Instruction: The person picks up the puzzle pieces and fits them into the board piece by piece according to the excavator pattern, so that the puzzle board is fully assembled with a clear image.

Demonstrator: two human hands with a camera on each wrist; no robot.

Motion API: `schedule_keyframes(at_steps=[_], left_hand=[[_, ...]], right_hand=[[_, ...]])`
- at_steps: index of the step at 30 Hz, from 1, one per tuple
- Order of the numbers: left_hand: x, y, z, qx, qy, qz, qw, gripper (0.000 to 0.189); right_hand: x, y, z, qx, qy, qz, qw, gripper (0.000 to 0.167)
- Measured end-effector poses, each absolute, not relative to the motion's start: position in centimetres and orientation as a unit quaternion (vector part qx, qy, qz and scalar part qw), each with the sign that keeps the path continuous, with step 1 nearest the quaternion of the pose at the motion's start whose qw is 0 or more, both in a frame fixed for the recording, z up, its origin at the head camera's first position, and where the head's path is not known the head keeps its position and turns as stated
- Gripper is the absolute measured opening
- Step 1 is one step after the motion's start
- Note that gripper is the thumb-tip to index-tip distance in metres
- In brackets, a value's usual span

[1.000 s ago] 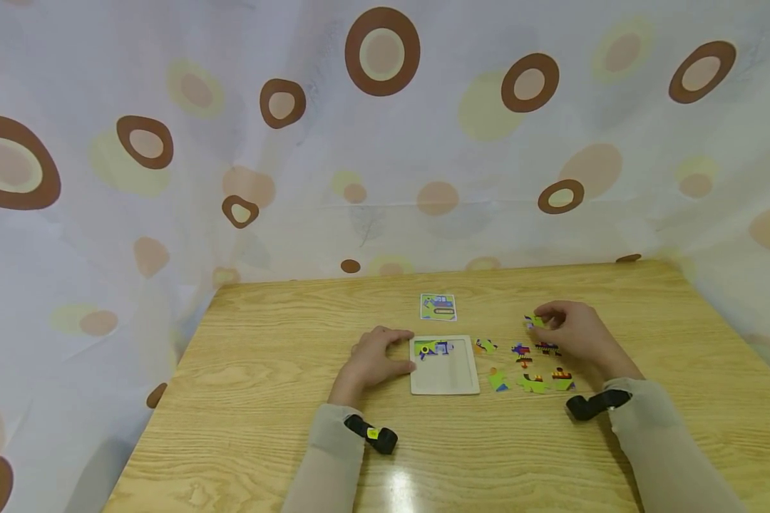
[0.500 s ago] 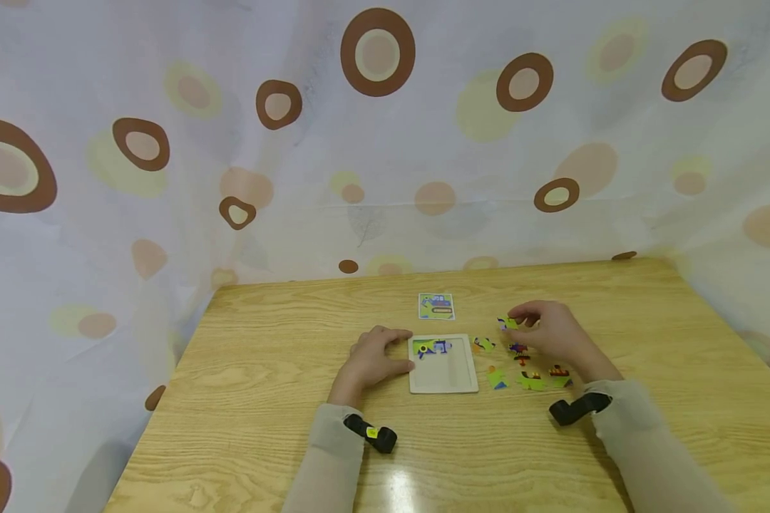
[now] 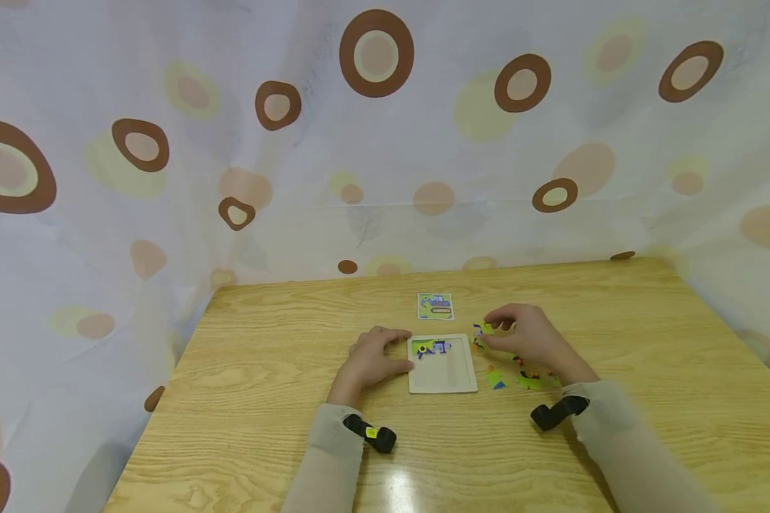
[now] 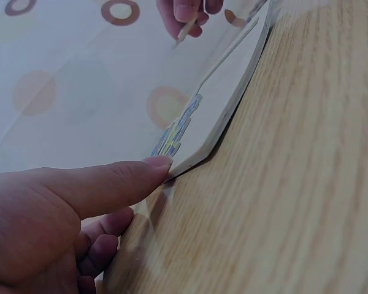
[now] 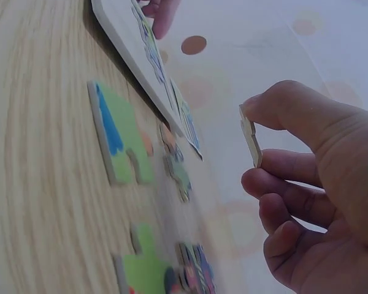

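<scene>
My left hand (image 3: 372,358) lies at the left side of a square puzzle tray (image 3: 445,382). Its thumb touches the edge and its index finger reaches the far left corner, both fairly straight. Joined puzzle pieces (image 3: 438,346) fill the top left of the tray. Just right of the tray, my right hand (image 3: 527,338) pinches a green-and-purple puzzle piece (image 3: 486,329) between thumb and fingertips. Seen in the right wrist view, this puzzle piece (image 5: 250,136) is edge-on and raised off the table. Another piece lies partly hidden below that hand.
A picture card (image 3: 435,306) of a digger lies behind the tray. Several loose pieces are on the wooden table (image 3: 263,399) to the right, among them a green piece with a blue corner (image 3: 496,377). A patterned curtain (image 3: 359,235) hangs behind and at both sides.
My right hand has moved left, carrying the puzzle piece from the far right of the loose pieces to near the tray. The left hand has stayed at the tray's edge.
</scene>
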State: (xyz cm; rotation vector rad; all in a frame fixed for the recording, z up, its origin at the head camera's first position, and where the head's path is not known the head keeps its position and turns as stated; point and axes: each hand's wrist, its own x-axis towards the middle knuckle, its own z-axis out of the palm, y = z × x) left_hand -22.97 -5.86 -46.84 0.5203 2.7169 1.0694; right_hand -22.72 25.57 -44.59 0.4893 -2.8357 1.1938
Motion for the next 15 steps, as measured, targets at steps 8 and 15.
schedule_keyframes(at_steps=[8,15], left_hand=[[-23.0,-5.8,-46.9,0.174,0.913,0.357,0.089,0.054],[-23.0,-5.8,-46.8,0.175,0.914,0.356,0.089,0.054]], right_hand=[[-22.8,23.5,-44.7,0.151,-0.911,0.384,-0.010,0.033],[-23.0,22.3,-44.9,0.156,-0.915,0.370,-0.027,0.032]])
